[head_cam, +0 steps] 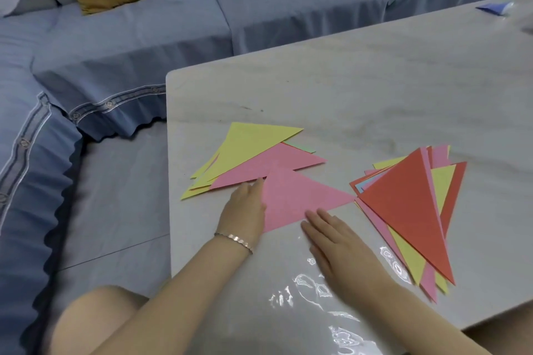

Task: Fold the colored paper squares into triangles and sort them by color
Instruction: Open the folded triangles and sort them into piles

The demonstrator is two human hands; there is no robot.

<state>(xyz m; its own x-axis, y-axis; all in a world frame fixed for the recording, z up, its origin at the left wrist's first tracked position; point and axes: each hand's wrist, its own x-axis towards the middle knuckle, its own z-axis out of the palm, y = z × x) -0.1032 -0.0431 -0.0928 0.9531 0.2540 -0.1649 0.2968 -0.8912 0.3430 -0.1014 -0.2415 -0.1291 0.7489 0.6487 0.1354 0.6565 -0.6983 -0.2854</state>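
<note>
On the pale surface (346, 101), near the front edge, a pink triangle (297, 199) lies flat between two hands. Its long edge runs from the near left corner out to a sharp tip on the right.

The left hand (245, 207) lies along the short left edge. Its fingers look straight and close together, and the paper hides its thumb. The right hand (337, 242) is flat, with straight fingers a little apart. Their tips touch the long near edge, as if to press the fold.

Just behind the triangle sits the left pile (225, 170), with a yellow triangle (248, 144) and another pink one (277, 164) on top. The top corner of the folded triangle lies over that pink one. A mixed pile (441, 181) with a red triangle (409, 204) on top lies to the right, near the sharp tip.

I think pink goes with pink next. That pile is up and to the left, so the left hand is nearer for a short push.
</note>
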